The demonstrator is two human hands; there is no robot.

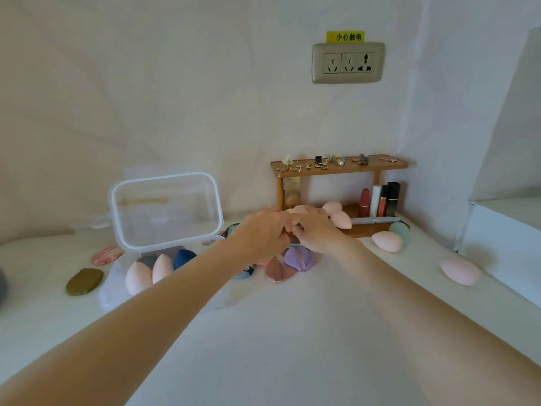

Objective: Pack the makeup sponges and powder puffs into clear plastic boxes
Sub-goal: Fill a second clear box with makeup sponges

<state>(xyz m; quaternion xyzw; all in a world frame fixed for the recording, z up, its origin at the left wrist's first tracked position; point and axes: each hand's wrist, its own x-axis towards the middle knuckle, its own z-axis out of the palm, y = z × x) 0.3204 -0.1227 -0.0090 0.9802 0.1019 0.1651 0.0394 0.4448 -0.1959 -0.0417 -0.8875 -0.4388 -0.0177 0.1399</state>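
Currently mid-pick: both hands meet just in front of the wooden shelf [336, 168], fingers curled together over a pink sponge [297, 210] at its foot. Left hand [260, 232] and right hand [314, 230] touch each other; the sponge peeks out above the fingertips, so both seem to be grasping it, though exactly which fingers pinch it is hidden.

Clear plastic box [164, 271] sits well left of the shelf, lid [167, 209] propped upright, already holding pink sponges and a navy blue sponge [183, 257]. Packing looks partly done.

Next move, as a judgement: lift the sponge, carry it leftward from the shelf and drop it through the box opening, clearing the raised lid.

Still loose: two pink sponges [336, 213] on the shelf base, a pink sponge [386, 241] and a mint sponge [399, 230] just right of the shelf, another pink one [459, 271] further right, purple puff [300, 257] and mauve puff [278, 271] in front of the shelf under the hands.

Clutter: lipsticks [380, 200] and jewellery on the shelf, olive puff [84, 281] left of the box. Left forearm crosses over the box front, possible snag.
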